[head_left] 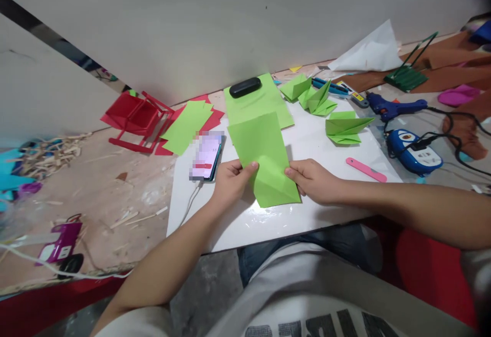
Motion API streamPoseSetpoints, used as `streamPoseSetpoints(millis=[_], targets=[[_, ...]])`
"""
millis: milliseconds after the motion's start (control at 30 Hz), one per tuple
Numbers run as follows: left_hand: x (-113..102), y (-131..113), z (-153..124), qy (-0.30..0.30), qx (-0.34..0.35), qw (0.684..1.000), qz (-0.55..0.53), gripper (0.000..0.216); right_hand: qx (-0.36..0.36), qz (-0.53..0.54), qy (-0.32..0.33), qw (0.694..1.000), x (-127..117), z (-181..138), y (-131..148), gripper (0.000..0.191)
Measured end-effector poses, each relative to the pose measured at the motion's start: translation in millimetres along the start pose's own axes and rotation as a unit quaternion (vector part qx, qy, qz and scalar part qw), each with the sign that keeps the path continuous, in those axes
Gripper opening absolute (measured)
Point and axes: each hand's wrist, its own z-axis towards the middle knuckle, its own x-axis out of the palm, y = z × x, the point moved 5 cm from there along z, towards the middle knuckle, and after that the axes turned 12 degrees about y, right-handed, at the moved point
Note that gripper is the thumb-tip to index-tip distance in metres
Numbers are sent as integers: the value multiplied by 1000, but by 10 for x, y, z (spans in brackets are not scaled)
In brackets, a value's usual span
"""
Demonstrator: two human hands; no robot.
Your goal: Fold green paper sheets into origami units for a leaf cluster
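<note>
Both hands hold a light green paper sheet just above a white board. My left hand pinches the sheet's left edge, thumb on top. On the other side, my right hand grips the right edge with curled fingers. The sheet carries a diagonal fold near its lower end. Behind it lies a stack of green sheets with a black case resting on top.
A phone with a cable lies left of the sheet. Several folded green shapes and a pink strip lie on the right, beyond them a blue glue gun and blue power strip. A red paper chair stands far left.
</note>
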Motion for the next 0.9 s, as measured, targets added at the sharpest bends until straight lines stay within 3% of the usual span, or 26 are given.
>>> streamPoseSetpoints(millis=[167, 367, 600, 700, 833, 900], targets=[[-61, -51, 83, -58, 24, 998, -9, 64, 29, -48, 27, 998, 2, 19, 7, 42], [-217, -97, 184, -158, 32, 984, -76, 48, 40, -72, 27, 996, 19, 25, -30, 43], [-56, 19, 92, -105, 22, 992, -71, 61, 47, -33, 31, 998, 47, 31, -88, 45], [-110, -6, 156, -127, 15, 986, -111, 54, 51, -51, 37, 997, 53, 27, -72, 45], [-312, -123, 272, -195, 4, 966, -172, 27, 50, -86, 47, 994, 63, 17, -71, 45], [-352, -145, 278, -206, 0, 959, -195, 29, 53, -79, 45, 994, 60, 23, -103, 46]])
